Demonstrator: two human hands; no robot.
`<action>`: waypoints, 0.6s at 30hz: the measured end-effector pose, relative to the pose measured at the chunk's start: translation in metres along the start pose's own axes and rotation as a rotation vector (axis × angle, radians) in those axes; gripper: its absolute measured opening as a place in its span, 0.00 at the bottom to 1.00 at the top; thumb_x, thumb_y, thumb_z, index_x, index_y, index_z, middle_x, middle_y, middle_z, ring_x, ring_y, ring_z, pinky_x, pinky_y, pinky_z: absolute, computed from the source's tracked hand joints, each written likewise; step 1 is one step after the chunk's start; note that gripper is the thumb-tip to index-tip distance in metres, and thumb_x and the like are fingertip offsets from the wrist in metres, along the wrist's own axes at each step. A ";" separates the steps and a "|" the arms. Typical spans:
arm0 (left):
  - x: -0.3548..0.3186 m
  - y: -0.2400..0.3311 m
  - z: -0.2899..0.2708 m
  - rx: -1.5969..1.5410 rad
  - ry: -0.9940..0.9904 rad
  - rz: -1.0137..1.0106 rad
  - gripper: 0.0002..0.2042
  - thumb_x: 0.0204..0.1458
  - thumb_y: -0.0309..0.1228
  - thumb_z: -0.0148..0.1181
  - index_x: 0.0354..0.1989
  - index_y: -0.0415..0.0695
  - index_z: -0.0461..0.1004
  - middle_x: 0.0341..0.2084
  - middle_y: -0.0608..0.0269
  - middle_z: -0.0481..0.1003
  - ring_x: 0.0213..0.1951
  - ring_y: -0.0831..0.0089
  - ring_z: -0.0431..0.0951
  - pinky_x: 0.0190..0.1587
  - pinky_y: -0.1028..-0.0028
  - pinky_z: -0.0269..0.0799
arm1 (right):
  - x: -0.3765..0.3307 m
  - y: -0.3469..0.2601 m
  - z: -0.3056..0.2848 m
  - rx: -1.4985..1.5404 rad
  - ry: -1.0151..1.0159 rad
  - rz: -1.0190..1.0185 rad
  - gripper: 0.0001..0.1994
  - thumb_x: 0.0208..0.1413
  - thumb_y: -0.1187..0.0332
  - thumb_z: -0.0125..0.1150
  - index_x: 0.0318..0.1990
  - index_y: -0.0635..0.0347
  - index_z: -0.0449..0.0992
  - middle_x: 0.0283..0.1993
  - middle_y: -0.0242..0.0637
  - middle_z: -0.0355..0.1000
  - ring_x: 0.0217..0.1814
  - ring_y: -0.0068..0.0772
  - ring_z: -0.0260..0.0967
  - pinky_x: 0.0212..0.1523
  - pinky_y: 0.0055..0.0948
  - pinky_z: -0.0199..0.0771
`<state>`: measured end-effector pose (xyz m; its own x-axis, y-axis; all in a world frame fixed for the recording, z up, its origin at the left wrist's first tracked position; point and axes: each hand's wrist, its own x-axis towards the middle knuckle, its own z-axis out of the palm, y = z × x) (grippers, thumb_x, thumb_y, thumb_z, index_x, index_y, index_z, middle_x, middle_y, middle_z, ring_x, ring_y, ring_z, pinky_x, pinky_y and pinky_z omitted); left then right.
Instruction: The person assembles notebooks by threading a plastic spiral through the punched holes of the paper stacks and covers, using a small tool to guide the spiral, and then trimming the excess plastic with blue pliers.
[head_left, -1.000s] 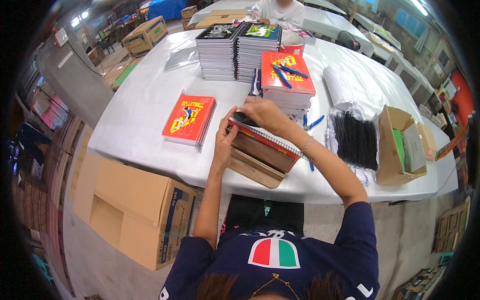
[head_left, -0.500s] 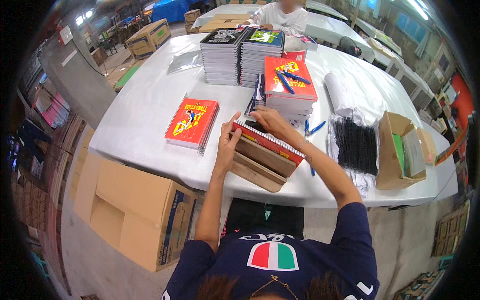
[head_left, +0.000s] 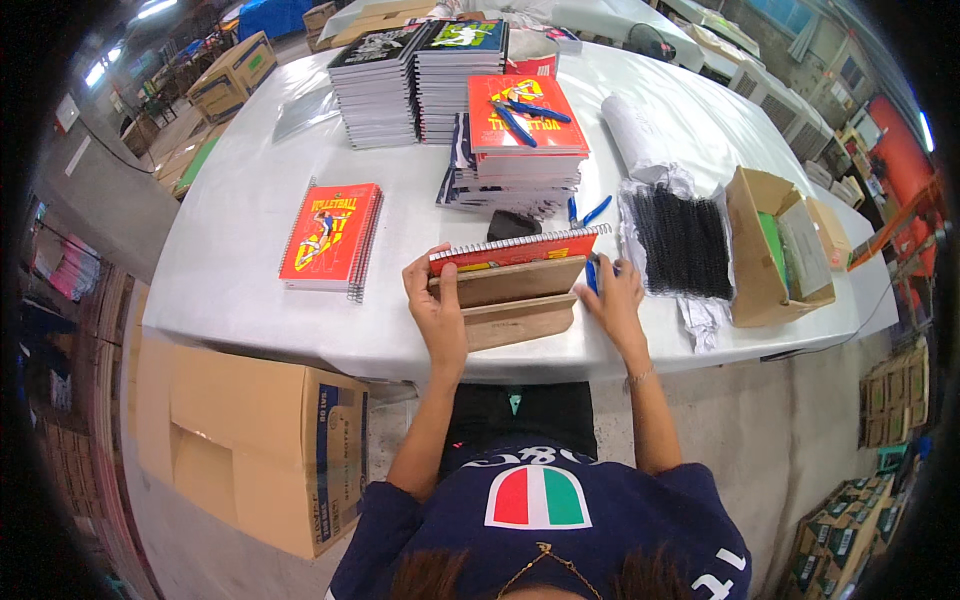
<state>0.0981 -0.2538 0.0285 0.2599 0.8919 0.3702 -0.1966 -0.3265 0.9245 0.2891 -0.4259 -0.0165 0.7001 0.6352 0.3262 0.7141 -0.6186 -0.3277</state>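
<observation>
A red spiral notebook (head_left: 520, 252) stands on its edge in a slotted wooden holder (head_left: 520, 310), its wire coil along the top. My left hand (head_left: 437, 310) grips the notebook's left end together with the wood. Beside the holder's right end, my right hand (head_left: 617, 300) has its fingers closed around blue-handled pliers (head_left: 591, 274), mostly hidden by the fingers. A second blue-handled pair of cutters (head_left: 590, 211) lies on the table just beyond. A small black object (head_left: 515, 225) sits behind the notebook. On the left lie red notebooks (head_left: 330, 235) with wire coils.
Tall notebook stacks (head_left: 375, 100) stand at the back, and a red-topped stack (head_left: 525, 115) bears another blue pair of cutters (head_left: 525, 118). To the right are black coils (head_left: 680, 240) on white wrapping and an open carton (head_left: 750, 250). A large carton (head_left: 250, 430) stands left of me.
My right hand has left the notebook's coil at its far left end and moved right and nearer, onto the pliers. My left hand still holds the notebook. The view has shifted.
</observation>
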 end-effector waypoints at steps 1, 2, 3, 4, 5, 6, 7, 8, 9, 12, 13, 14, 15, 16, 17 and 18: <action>0.001 0.002 -0.004 0.037 -0.028 -0.003 0.12 0.59 0.24 0.56 0.51 0.38 0.73 0.45 0.62 0.68 0.44 0.77 0.68 0.50 0.76 0.64 | -0.010 0.003 0.001 -0.003 0.014 0.051 0.35 0.50 0.53 0.66 0.62 0.63 0.62 0.59 0.59 0.59 0.63 0.61 0.53 0.60 0.57 0.53; 0.003 0.007 -0.006 0.030 -0.074 0.004 0.12 0.58 0.25 0.57 0.50 0.39 0.73 0.46 0.62 0.69 0.46 0.75 0.69 0.51 0.75 0.65 | -0.018 0.005 0.002 -0.005 0.030 0.103 0.38 0.49 0.51 0.67 0.63 0.64 0.60 0.61 0.59 0.57 0.65 0.60 0.51 0.61 0.59 0.49; 0.006 0.014 -0.006 0.024 -0.117 0.012 0.12 0.58 0.26 0.58 0.50 0.40 0.74 0.46 0.61 0.71 0.47 0.73 0.70 0.52 0.74 0.66 | -0.024 0.008 0.003 -0.005 0.045 0.152 0.41 0.49 0.49 0.67 0.65 0.65 0.59 0.63 0.59 0.55 0.67 0.60 0.48 0.63 0.60 0.46; 0.010 0.016 -0.007 0.019 -0.158 0.019 0.12 0.57 0.26 0.59 0.50 0.40 0.75 0.47 0.60 0.72 0.49 0.72 0.71 0.52 0.73 0.66 | -0.028 0.019 0.008 -0.034 0.105 0.164 0.41 0.50 0.50 0.67 0.65 0.64 0.57 0.62 0.60 0.56 0.66 0.59 0.50 0.62 0.59 0.48; 0.012 0.016 -0.010 0.030 -0.207 0.018 0.12 0.57 0.27 0.60 0.49 0.40 0.75 0.45 0.60 0.74 0.48 0.72 0.72 0.52 0.73 0.67 | -0.029 0.027 0.004 -0.008 0.093 0.124 0.41 0.50 0.52 0.66 0.66 0.64 0.56 0.60 0.60 0.57 0.63 0.59 0.53 0.61 0.58 0.51; 0.016 0.014 -0.015 0.046 -0.243 0.016 0.12 0.56 0.27 0.60 0.49 0.40 0.75 0.44 0.60 0.75 0.47 0.72 0.73 0.51 0.73 0.67 | -0.025 0.026 -0.004 0.051 0.022 0.171 0.40 0.52 0.55 0.66 0.67 0.65 0.55 0.58 0.59 0.58 0.61 0.56 0.55 0.60 0.54 0.54; 0.018 0.013 -0.021 0.061 -0.279 0.014 0.12 0.56 0.27 0.61 0.48 0.40 0.75 0.43 0.60 0.76 0.46 0.73 0.74 0.50 0.73 0.68 | -0.021 0.022 -0.009 0.107 -0.051 0.218 0.38 0.53 0.57 0.65 0.67 0.65 0.54 0.56 0.58 0.58 0.59 0.54 0.57 0.59 0.51 0.57; 0.020 0.016 -0.020 0.045 -0.281 0.026 0.12 0.56 0.28 0.62 0.47 0.39 0.75 0.39 0.59 0.79 0.43 0.75 0.76 0.49 0.74 0.69 | -0.020 0.020 -0.011 0.255 0.040 0.254 0.38 0.54 0.59 0.64 0.67 0.65 0.53 0.55 0.57 0.58 0.58 0.52 0.58 0.58 0.48 0.59; 0.022 0.019 -0.021 0.049 -0.294 0.025 0.11 0.56 0.28 0.62 0.46 0.39 0.76 0.38 0.59 0.79 0.42 0.75 0.76 0.48 0.75 0.69 | -0.021 0.018 -0.012 0.404 0.129 0.291 0.37 0.55 0.61 0.63 0.67 0.66 0.53 0.54 0.55 0.58 0.57 0.50 0.59 0.57 0.45 0.61; 0.026 0.022 -0.024 0.062 -0.322 0.017 0.10 0.56 0.29 0.62 0.44 0.39 0.77 0.35 0.60 0.80 0.39 0.77 0.76 0.46 0.75 0.70 | -0.029 -0.025 -0.036 0.630 0.319 0.287 0.34 0.57 0.68 0.61 0.68 0.65 0.53 0.56 0.51 0.57 0.57 0.43 0.60 0.55 0.38 0.65; 0.027 0.022 -0.027 0.071 -0.322 0.008 0.10 0.56 0.29 0.63 0.44 0.39 0.77 0.34 0.60 0.80 0.38 0.77 0.76 0.45 0.76 0.70 | -0.033 -0.052 -0.046 0.674 0.365 0.267 0.33 0.57 0.70 0.60 0.68 0.65 0.53 0.57 0.50 0.56 0.57 0.40 0.59 0.54 0.36 0.67; 0.027 0.021 -0.026 0.070 -0.336 0.000 0.10 0.56 0.30 0.63 0.43 0.39 0.77 0.34 0.60 0.80 0.37 0.78 0.76 0.44 0.76 0.70 | -0.039 -0.071 -0.051 0.617 0.382 0.164 0.34 0.56 0.71 0.61 0.68 0.65 0.53 0.58 0.49 0.56 0.58 0.40 0.59 0.55 0.36 0.66; 0.026 0.020 -0.027 0.058 -0.329 -0.004 0.10 0.56 0.30 0.63 0.43 0.38 0.77 0.33 0.61 0.80 0.37 0.78 0.76 0.44 0.76 0.70 | -0.045 -0.089 -0.054 0.566 0.390 0.061 0.35 0.55 0.71 0.62 0.68 0.65 0.53 0.58 0.49 0.56 0.58 0.40 0.59 0.56 0.36 0.66; 0.026 0.017 -0.028 0.047 -0.323 -0.012 0.10 0.55 0.29 0.63 0.43 0.38 0.77 0.33 0.61 0.80 0.37 0.79 0.76 0.44 0.76 0.71 | -0.051 -0.107 -0.062 0.544 0.257 -0.017 0.36 0.51 0.73 0.66 0.67 0.66 0.55 0.59 0.48 0.55 0.59 0.40 0.59 0.57 0.35 0.66; 0.026 0.016 -0.027 0.033 -0.323 -0.018 0.10 0.55 0.29 0.63 0.43 0.38 0.77 0.33 0.61 0.80 0.37 0.79 0.76 0.43 0.76 0.71 | -0.052 -0.122 -0.062 0.584 0.237 -0.162 0.37 0.48 0.72 0.68 0.67 0.64 0.57 0.58 0.49 0.55 0.59 0.42 0.59 0.58 0.35 0.66; 0.026 0.017 -0.027 0.023 -0.326 -0.029 0.10 0.55 0.29 0.63 0.43 0.38 0.78 0.33 0.61 0.80 0.37 0.79 0.76 0.43 0.77 0.71 | -0.055 -0.136 -0.064 0.548 0.189 -0.200 0.38 0.46 0.72 0.70 0.66 0.63 0.59 0.57 0.50 0.56 0.58 0.45 0.59 0.57 0.36 0.66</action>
<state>0.0759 -0.2279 0.0510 0.5549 0.7548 0.3499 -0.1645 -0.3127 0.9355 0.1541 -0.4069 0.0668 0.5773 0.5903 0.5641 0.7599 -0.1358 -0.6357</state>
